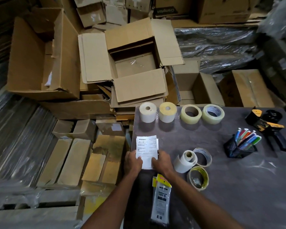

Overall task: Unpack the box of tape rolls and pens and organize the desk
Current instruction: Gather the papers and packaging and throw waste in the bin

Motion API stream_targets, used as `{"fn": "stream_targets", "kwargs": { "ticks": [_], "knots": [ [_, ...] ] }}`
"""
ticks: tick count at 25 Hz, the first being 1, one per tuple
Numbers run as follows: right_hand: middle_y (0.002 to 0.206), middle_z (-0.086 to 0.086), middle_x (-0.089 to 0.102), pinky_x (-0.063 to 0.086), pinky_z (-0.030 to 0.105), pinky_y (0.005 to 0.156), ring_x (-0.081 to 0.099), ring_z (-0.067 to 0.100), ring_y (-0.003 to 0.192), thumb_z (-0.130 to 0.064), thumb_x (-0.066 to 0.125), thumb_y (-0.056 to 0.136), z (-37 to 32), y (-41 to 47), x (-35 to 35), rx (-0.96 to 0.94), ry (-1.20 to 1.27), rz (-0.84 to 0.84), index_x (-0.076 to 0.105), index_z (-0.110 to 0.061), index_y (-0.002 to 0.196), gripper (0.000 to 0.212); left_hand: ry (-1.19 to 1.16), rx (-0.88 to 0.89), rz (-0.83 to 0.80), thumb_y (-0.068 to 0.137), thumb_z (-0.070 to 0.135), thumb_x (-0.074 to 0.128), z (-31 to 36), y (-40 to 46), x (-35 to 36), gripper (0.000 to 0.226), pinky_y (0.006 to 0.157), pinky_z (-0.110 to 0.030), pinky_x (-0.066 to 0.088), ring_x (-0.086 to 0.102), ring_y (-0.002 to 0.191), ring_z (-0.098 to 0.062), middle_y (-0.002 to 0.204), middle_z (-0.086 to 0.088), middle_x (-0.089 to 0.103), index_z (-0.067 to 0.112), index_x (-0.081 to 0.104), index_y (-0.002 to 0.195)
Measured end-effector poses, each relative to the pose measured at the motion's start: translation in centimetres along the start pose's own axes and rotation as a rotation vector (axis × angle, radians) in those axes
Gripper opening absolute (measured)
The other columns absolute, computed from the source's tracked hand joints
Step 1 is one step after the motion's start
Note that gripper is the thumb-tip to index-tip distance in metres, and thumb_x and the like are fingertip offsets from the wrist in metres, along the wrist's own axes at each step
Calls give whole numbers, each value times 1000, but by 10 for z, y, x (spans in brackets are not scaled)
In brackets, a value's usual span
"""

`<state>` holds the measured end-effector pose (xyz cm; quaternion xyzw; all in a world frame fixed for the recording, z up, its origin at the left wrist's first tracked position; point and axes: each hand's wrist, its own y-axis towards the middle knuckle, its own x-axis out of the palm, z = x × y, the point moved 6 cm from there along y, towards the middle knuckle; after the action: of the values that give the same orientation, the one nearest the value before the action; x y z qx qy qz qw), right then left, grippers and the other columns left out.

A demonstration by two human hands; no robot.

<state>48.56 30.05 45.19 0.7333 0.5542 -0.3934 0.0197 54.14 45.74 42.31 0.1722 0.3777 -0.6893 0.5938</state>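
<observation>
A stack of white printed slips lies near the left edge of the dark desk. My left hand and my right hand both grip its near end. Along the desk's far edge stand a white roll, a yellowish roll and two clear tape rolls. To the right of my hands lie a white paper roll, a thin tape ring and a yellow-edged tape roll. A black mesh holder holds several coloured pens. The open cardboard box beyond the desk looks empty.
A black and yellow tape dispenser lies at the desk's far right. A plastic packet with a yellow header rests near the front edge between my forearms. Cardboard boxes and plastic-wrapped stacks crowd the floor left and behind.
</observation>
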Motion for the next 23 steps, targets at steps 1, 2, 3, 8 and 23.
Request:
{"fn": "stream_targets", "kwargs": {
  "ticks": [1,2,3,8,23],
  "knots": [
    [111,9,72,56,37,83,68,26,98,-26,51,77,-2,-4,-2,3,-18,13,68,-11,109,39,24,3,1,86,24,59,1,0,0,33,81,-33,52,62,100,-25,115,-6,63,18,68,117],
    [111,9,70,55,34,81,67,28,98,-27,51,79,-1,-6,-3,19,-43,23,66,-10,109,37,35,8,-2,87,21,61,1,0,0,31,78,-31,50,61,100,-24,114,-7,62,17,68,116],
    [113,11,67,52,31,79,65,30,100,-26,54,82,0,-8,-4,24,-82,33,65,-9,109,34,36,13,-6,88,20,62,2,0,0,30,76,-29,48,60,100,-23,114,-7,61,17,68,117],
    [121,15,60,48,35,84,58,33,111,-29,53,91,6,-11,-6,22,-289,60,60,-5,111,32,21,10,-9,89,21,62,0,-2,-2,37,82,-32,51,58,102,-23,118,-7,58,18,64,126],
    [79,0,71,49,32,68,62,14,72,-17,58,85,64,-87,-48,-312,-91,65,69,-15,87,12,-124,-107,6,80,36,73,-14,-144,45,37,80,-32,47,64,99,-27,103,-5,64,19,61,110]
  ]
}}
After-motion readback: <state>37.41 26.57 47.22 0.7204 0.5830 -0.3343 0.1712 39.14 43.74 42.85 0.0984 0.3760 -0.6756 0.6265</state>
